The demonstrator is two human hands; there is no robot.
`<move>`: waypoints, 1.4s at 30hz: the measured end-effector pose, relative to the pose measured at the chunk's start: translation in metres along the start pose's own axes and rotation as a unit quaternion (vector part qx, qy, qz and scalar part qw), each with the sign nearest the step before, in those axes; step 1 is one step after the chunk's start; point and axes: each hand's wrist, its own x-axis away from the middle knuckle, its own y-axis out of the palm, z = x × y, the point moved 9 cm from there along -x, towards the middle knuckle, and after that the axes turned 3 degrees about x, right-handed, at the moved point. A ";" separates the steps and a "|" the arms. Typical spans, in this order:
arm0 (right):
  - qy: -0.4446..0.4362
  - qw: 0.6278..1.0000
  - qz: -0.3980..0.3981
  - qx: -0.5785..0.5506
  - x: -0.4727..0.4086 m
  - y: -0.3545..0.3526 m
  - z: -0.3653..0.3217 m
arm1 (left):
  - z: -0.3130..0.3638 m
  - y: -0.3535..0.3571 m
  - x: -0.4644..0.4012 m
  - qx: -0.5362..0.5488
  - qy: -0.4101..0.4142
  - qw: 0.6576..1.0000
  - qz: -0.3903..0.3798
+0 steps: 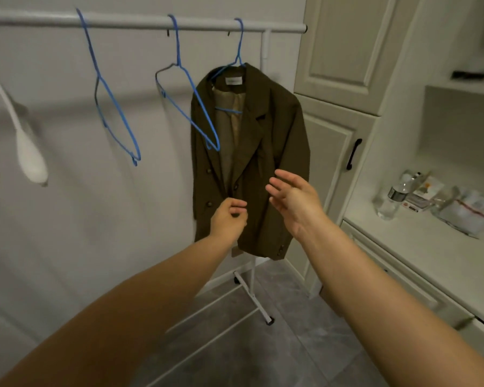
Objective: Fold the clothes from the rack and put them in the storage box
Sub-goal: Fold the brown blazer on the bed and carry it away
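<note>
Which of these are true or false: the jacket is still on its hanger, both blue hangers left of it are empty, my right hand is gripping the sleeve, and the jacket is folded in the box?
1. The brown jacket hangs on a blue hanger from the rack rail. True.
2. The two blue hangers to its left are empty. True.
3. The right hand grips the sleeve. False: its fingers are spread and hold nothing.
4. The left hand has its fingers curled at the jacket's front, near the buttons. True.
5. The jacket lies folded in a box. False: it hangs unfolded; no box is in view.
</note>
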 end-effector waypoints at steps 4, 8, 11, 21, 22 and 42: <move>-0.066 0.996 0.001 0.053 -0.037 0.014 -0.037 | 0.014 0.005 -0.026 -0.004 0.008 1.000 -0.004; -0.184 0.974 -0.006 0.134 -0.080 0.036 -0.097 | 0.030 0.001 -0.050 -0.005 0.013 1.000 0.020; -0.287 0.924 0.010 0.251 -0.113 0.052 -0.142 | 0.038 -0.004 -0.061 0.016 0.018 0.998 0.054; -0.296 0.740 -0.045 0.602 -0.236 0.099 -0.178 | 0.054 0.007 -0.072 0.034 -0.001 0.990 0.134; -0.300 0.734 -0.043 0.608 -0.241 0.102 -0.183 | 0.054 0.007 -0.072 0.030 0.000 0.989 0.142; -0.364 0.812 -0.062 0.452 -0.257 0.095 -0.214 | 0.045 -0.003 -0.062 -0.027 -0.010 0.974 0.223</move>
